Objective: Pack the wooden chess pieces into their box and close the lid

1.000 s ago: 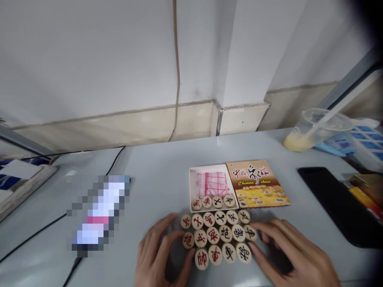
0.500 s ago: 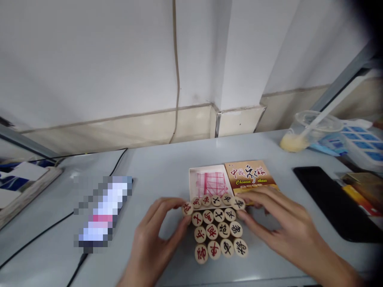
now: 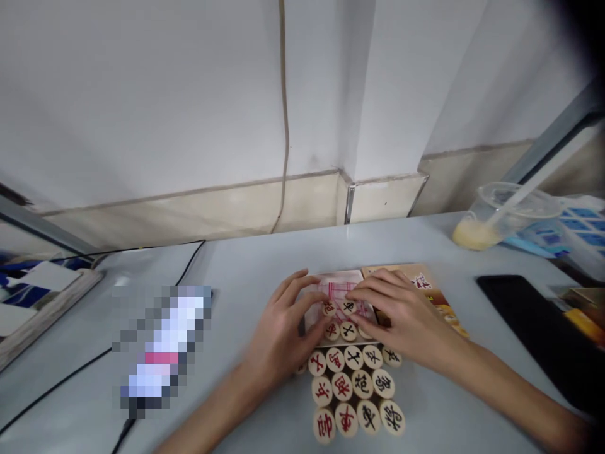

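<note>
My left hand is closed in a pinch on a round Chinese chess piece with a red character. Opposite it, my right hand pinches a piece with a black character. Both pieces are side by side above the white box tray, where a folded sheet with pink-red lines lies. Under my fingers is a row of pieces, including a black-marked one, partly hidden. Closer to me stand several rows of stacked pieces, red characters on the left and black on the right.
The Chinese chess box lid lies beside the tray, partly under my right hand. A black phone lies to the right; a plastic cup with a straw stands behind it. On the left is a blurred-out lit phone with a cable.
Both hands have moved inward and slightly away from me, bringing the two pinched pieces from the row's ends to its middle, side by side. The camera view has shifted slightly.
</note>
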A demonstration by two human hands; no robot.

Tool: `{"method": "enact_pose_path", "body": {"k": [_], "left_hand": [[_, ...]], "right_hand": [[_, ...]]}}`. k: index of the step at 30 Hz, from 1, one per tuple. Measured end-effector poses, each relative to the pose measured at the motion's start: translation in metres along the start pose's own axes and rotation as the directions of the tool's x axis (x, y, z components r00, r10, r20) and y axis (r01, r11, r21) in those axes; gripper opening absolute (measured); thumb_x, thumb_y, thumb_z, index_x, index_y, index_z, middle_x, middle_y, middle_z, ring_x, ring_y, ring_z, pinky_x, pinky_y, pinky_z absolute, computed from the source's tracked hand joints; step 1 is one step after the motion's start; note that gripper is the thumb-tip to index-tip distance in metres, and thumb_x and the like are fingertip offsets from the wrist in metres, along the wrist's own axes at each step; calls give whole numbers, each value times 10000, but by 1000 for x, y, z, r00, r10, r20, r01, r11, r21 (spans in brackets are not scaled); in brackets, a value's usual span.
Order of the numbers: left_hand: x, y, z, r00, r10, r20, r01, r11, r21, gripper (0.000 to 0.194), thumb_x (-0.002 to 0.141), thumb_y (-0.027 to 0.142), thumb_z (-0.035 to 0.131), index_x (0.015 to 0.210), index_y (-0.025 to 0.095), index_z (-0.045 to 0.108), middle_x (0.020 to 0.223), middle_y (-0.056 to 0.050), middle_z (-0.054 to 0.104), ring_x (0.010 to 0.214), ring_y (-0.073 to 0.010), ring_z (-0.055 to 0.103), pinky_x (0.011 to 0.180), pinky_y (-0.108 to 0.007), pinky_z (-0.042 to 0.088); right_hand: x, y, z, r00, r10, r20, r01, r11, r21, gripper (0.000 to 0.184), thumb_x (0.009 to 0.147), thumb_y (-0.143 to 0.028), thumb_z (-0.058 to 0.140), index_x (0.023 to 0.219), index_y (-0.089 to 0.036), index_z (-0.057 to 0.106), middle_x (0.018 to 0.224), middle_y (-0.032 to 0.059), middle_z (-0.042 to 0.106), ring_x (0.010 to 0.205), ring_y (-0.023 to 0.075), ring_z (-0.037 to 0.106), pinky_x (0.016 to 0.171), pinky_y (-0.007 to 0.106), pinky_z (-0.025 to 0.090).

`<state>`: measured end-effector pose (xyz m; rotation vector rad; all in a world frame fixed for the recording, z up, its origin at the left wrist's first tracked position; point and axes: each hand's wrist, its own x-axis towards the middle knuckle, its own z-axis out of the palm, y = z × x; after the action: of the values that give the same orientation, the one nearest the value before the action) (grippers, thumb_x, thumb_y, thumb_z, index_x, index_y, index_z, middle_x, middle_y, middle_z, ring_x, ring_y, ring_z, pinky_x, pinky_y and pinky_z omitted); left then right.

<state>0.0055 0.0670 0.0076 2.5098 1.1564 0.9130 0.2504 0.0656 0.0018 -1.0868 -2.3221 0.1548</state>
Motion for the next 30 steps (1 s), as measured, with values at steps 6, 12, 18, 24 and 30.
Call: {"method": "enact_pose_path", "body": {"k": [6, 12, 18, 24, 30], "left_hand": [[-1, -1, -5, 999, -33, 10, 32, 999, 27, 270, 951, 218, 624, 1219, 247, 630, 1403, -78, 582, 1445, -275, 392, 1114, -528, 469], [-7, -2, -3, 998, -26, 59, 25, 1000, 12, 192, 969, 201, 580, 1129, 252, 672, 1412, -48, 587, 1450, -258, 396, 1119, -510, 476], [-6, 2, -10, 999, -48, 23, 48, 999, 0, 250, 974, 191, 574, 1208, 246, 642, 1383, -69, 602, 1420, -260, 424, 1106, -506, 468], [-14, 17, -29, 989, -86, -121, 90, 996, 30, 174, 967, 165, 583, 1105, 244, 656, 1109, -53, 686, 1079, -219, 622, 891, -404, 525], [-69, 42, -26, 944, -316, -91, 313, 949, -43, 117, 995, 232, 547, 1075, 266, 625, 968, -8, 694, 879, -173, 661, 721, -304, 539]], "right_hand": [[-1, -1, -3, 999, 32, -25, -30, 998, 53, 149, 969, -262, 607, 1112, -268, 651, 994, -32, 713, 1043, 181, 565, 951, 394, 418], [-1, -6, -8, 998, 61, 15, -63, 990, 130, 140, 992, -219, 559, 1034, -280, 679, 933, -37, 721, 994, 162, 583, 902, 372, 417], [-1, -7, -12, 996, 56, -70, -47, 992, 120, 125, 979, -201, 581, 1043, -246, 679, 906, -17, 715, 962, 173, 584, 874, 378, 439], [-9, -18, -24, 974, 15, -225, -7, 999, 36, 166, 928, -134, 625, 1060, -220, 679, 877, -4, 704, 823, 147, 603, 783, 331, 483], [-59, -47, -21, 955, 108, -277, -114, 993, -7, 232, 920, -116, 606, 1105, -232, 683, 934, 2, 747, 846, 161, 702, 820, 333, 541]]}}
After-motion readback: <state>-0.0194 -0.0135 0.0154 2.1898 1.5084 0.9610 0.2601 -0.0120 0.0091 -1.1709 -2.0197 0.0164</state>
